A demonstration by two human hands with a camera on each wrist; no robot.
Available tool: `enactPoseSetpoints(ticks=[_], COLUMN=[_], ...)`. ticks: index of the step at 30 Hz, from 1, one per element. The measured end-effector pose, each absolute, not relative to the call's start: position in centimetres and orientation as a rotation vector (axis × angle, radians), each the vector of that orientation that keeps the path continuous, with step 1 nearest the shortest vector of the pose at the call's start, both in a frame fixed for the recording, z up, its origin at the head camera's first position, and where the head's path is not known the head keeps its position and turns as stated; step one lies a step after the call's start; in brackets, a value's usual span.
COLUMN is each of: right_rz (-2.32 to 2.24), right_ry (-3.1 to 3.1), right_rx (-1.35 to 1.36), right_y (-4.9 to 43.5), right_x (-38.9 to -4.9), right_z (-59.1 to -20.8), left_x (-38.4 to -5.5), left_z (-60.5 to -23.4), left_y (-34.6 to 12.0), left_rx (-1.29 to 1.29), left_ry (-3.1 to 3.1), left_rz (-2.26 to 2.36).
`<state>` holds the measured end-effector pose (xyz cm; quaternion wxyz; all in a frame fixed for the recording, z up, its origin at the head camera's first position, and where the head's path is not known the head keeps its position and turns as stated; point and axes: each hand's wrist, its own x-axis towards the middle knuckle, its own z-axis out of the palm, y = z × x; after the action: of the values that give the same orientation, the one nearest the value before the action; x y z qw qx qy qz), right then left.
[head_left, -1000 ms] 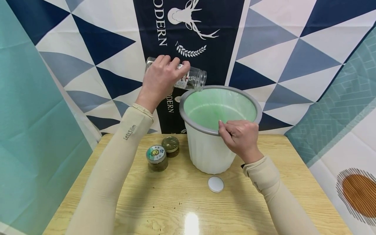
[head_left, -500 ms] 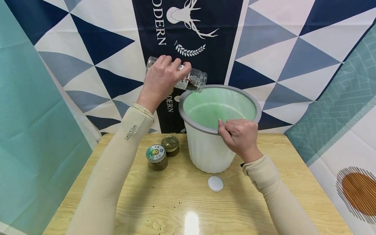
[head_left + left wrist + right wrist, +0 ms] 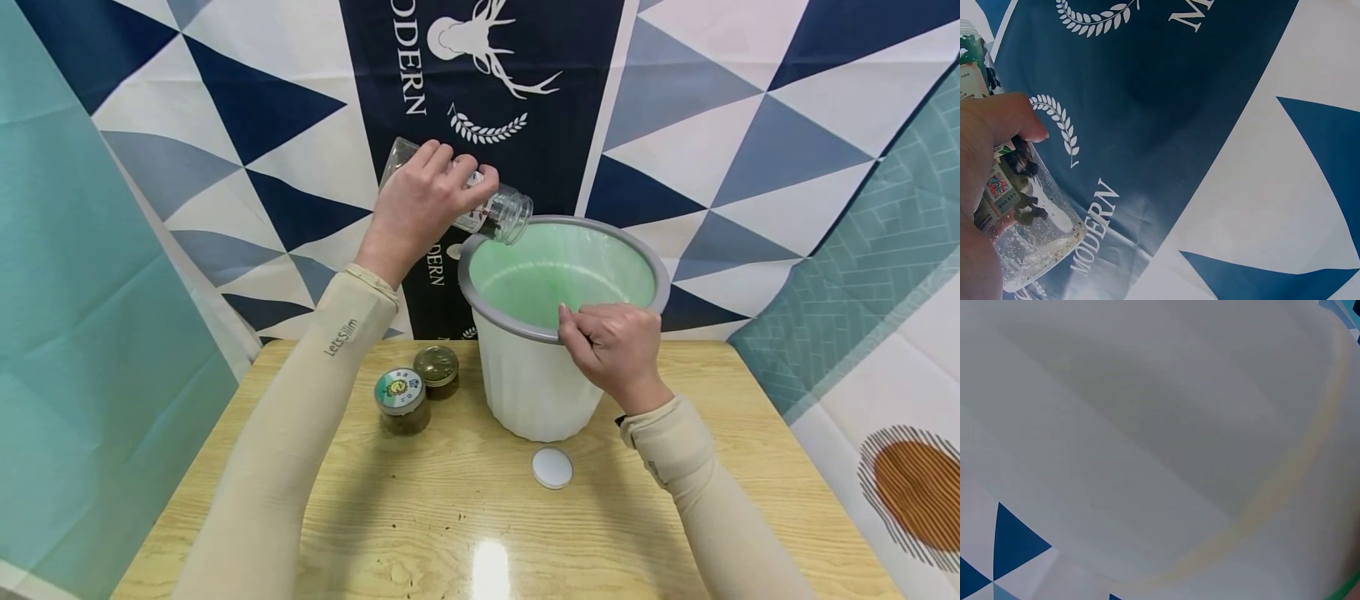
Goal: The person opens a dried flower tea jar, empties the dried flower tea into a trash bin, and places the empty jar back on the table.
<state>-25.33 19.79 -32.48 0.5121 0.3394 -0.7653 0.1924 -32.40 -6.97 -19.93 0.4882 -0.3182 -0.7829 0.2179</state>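
My left hand (image 3: 423, 204) grips a clear jar (image 3: 515, 213) with a printed label, tilted so its open mouth hangs over the left part of the bucket's rim. In the left wrist view, dark bits and fine crumbs show inside the jar (image 3: 1047, 237). The bucket (image 3: 532, 392) is white outside with a grey rim and a pale green inside. My right hand (image 3: 618, 354) holds the rim at the near right, fingers curled over it. The bucket's white wall (image 3: 1116, 456) fills most of the right wrist view. Its bottom is partly hidden.
Two lidded jars stand left of the bucket: one with a printed label lid (image 3: 400, 390), one with a gold-toned lid (image 3: 437, 365). A white round lid (image 3: 552, 467) lies in front on the wooden table (image 3: 450, 483). Patterned cloth (image 3: 720, 150) hangs close behind.
The jar in my left hand has tipped more steeply, its base rising and its mouth dipping slightly right. My right hand and the bucket have stayed in place.
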Motion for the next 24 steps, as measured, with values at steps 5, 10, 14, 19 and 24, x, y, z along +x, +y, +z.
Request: enactPoseSetpoints(ticks=[5,10,14,19,24], right_rz=[0.463,0.466,0.471,0.472,0.468], right_ry=[-1.836,-1.826,-1.823,-1.823,-1.83], right_rx=[0.814,0.814,0.816,0.818,0.816], right_y=[19.79,19.78,19.75,19.76,19.84], right_x=[-25.33,-25.32,-25.34,-25.37,-25.35], right_z=[-32.53,-32.5,-32.51,-32.53,-32.52], left_x=[-32.4,-32.35,-32.28,-32.27,-32.21], left_z=[-20.02,-20.04,-20.05,-20.04,-19.99], left_y=[-6.83,-6.74,-6.75,-6.7,-6.51], left_rx=[-0.786,-0.783,-0.782,-0.785,-0.801], left_ry=[-1.894,-1.892,-1.896,-1.898,-1.882], left_rz=[0.557,0.554,0.54,0.531,0.548])
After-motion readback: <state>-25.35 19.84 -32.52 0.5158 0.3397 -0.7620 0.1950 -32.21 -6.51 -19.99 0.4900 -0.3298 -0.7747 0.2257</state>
